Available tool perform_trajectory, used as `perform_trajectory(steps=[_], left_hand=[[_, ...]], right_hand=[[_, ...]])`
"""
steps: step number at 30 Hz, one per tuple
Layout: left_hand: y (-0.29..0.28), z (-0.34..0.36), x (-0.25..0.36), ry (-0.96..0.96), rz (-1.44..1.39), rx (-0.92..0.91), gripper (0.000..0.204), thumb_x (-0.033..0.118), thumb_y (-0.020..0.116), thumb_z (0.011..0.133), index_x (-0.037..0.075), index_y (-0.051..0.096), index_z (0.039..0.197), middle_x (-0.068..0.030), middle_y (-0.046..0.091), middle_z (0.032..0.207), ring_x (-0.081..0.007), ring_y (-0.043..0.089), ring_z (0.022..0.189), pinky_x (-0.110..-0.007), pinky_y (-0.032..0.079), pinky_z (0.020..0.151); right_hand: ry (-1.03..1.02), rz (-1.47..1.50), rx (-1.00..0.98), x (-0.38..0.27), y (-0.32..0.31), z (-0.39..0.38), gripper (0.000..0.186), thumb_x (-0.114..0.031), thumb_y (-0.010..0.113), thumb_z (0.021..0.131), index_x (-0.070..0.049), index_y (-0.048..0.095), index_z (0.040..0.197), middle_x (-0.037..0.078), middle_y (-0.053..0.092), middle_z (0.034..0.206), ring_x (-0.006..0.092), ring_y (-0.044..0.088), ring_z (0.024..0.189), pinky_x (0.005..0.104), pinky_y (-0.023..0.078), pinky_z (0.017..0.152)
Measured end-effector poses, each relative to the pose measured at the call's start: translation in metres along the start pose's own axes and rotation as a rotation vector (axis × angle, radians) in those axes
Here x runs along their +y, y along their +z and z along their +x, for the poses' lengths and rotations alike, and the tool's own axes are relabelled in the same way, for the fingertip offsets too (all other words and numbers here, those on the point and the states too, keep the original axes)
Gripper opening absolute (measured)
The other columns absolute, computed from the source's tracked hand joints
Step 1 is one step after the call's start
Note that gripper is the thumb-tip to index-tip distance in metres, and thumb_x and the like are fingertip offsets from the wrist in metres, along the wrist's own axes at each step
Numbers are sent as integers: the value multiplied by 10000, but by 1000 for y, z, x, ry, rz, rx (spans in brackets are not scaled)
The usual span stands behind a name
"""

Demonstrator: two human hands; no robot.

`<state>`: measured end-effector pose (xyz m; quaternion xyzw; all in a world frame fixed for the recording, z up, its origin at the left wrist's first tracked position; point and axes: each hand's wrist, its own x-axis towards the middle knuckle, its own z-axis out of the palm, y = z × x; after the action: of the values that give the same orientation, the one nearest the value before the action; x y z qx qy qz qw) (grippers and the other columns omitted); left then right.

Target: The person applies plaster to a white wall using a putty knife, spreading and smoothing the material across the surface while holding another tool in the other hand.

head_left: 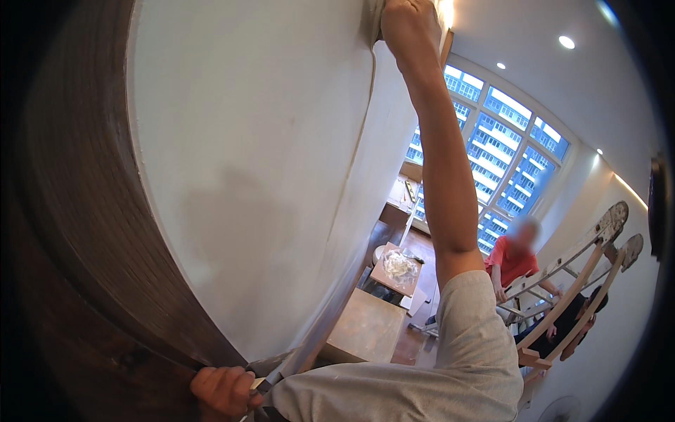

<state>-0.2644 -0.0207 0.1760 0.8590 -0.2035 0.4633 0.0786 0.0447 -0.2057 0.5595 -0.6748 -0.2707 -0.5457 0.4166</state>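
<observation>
My right arm stretches up to the top edge of the view. There my right hand is closed at the wall, beside a pale, folded-looking material; what its fingers hold is hidden. An uneven seam line runs down from that spot across the white wall. Low on the left, my left hand is closed round the handle of what looks like a putty knife, its flat grey blade partly showing. That fist is next to the dark wooden frame bordering the wall.
Below stand a flat-topped board surface and a smaller board with a white heap. To the right are a stepladder, a person in red and another in black. A large window lies beyond.
</observation>
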Motion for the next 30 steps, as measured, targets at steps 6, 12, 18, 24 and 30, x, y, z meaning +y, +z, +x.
perform_trajectory(steps=[6, 12, 18, 24, 30], left_hand=[[16, -11, -4, -24, 85, 132, 442, 515, 396, 1060, 112, 539, 948, -27, 619, 723, -190, 599, 547, -342, 402, 531], [18, -12, -3, -62, 97, 111, 437, 511, 398, 1061, 109, 532, 955, -31, 623, 734, -197, 602, 559, -349, 416, 551], [15, 4, 3, -80, 168, 44, 382, 455, 367, 1085, 115, 519, 999, -30, 624, 736, -182, 603, 549, -318, 392, 535], [21, -2, 3, -108, 168, -2, 393, 459, 342, 1094, 122, 507, 978, -41, 620, 695, -179, 598, 524, -322, 380, 545], [24, -13, 0, -105, 207, -67, 440, 514, 297, 1089, 117, 474, 1023, -45, 635, 709, -195, 607, 554, -344, 403, 557]], right_hand=[[-381, 101, -177, 23, -57, -34, 292, -200, 550, 1021, 64, 665, 1072, 224, 696, 941, 296, 690, 878, 386, 520, 784], [-762, 109, -6, 67, -40, 14, 241, 19, 574, 958, 22, 686, 1171, 170, 711, 1082, 293, 680, 968, 367, 523, 861], [-677, 38, -141, 109, -26, -18, 364, 24, 585, 944, -62, 668, 1289, 134, 697, 1160, 290, 640, 1062, 381, 495, 946], [-658, -46, -216, 198, -2, -138, 460, -31, 678, 906, -95, 634, 1359, 124, 657, 1202, 253, 629, 1042, 335, 525, 888], [-269, -4, -359, 220, 10, -319, 683, 109, 688, 710, -229, 698, 1304, 21, 622, 1299, 263, 600, 1036, 386, 487, 943]])
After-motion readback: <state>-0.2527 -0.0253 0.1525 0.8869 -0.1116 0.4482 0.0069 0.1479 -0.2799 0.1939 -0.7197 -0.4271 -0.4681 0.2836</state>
